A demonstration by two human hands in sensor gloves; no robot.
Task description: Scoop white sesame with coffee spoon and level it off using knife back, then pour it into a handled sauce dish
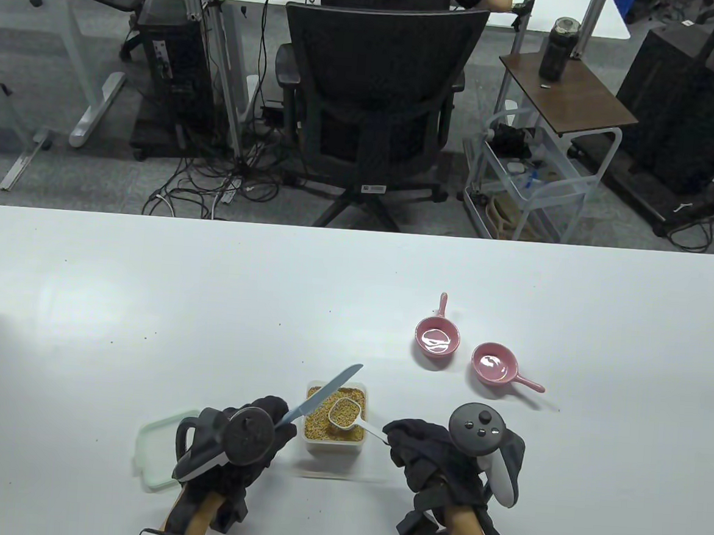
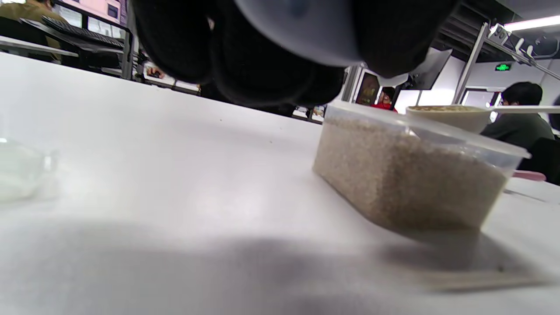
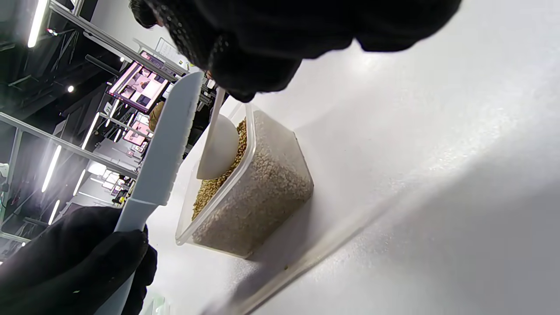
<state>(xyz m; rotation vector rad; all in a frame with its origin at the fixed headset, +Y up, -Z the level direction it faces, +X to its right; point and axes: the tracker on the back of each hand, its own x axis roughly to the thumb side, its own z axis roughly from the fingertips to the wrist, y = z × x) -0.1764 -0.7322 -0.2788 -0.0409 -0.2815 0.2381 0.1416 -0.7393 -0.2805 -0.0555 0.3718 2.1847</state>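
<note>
A clear plastic tub [image 1: 332,443] [image 2: 411,175] [image 3: 258,188] full of sesame stands near the table's front edge. My right hand [image 1: 420,449] pinches the handle of a white coffee spoon [image 1: 346,414] [image 2: 450,116] [image 3: 218,148], whose bowl is filled with sesame and hovers just above the tub. My left hand [image 1: 260,435] [image 3: 74,262] grips a pale blue knife [image 1: 320,401] [image 3: 164,148]; its blade slants up and to the right over the tub's left side, beside the spoon bowl. Two pink handled sauce dishes [image 1: 436,336] [image 1: 497,364] sit empty at the right, further back.
The tub's pale green lid [image 1: 158,449] [image 2: 19,170] lies flat to the left of my left hand. A few stray seeds dot the white table [image 1: 147,302]. Beyond its far edge stand an office chair [image 1: 375,98] and a small cart [image 1: 541,170].
</note>
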